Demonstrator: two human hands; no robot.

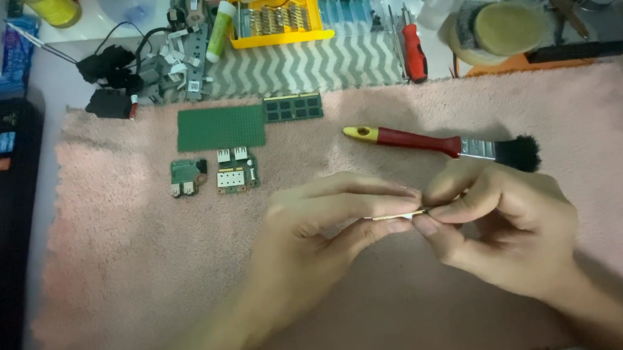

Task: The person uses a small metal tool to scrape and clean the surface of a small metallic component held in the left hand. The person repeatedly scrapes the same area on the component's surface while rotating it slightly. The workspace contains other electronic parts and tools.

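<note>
Hands, left [313, 220] and right [496, 220], together pinch a thin, flat, yellowish strip [396, 216], seen edge-on above the pink towel [121, 257].

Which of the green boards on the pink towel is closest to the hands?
The small board with silver ports, right of the smaller two-port board. The plain green rectangle and memory stick lie farther up.

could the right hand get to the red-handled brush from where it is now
Probably yes. The brush lies flat on the pink towel just beyond the right hand, nothing between them. But both hands pinch a thin metal strip, so its grip must let go first.
</note>
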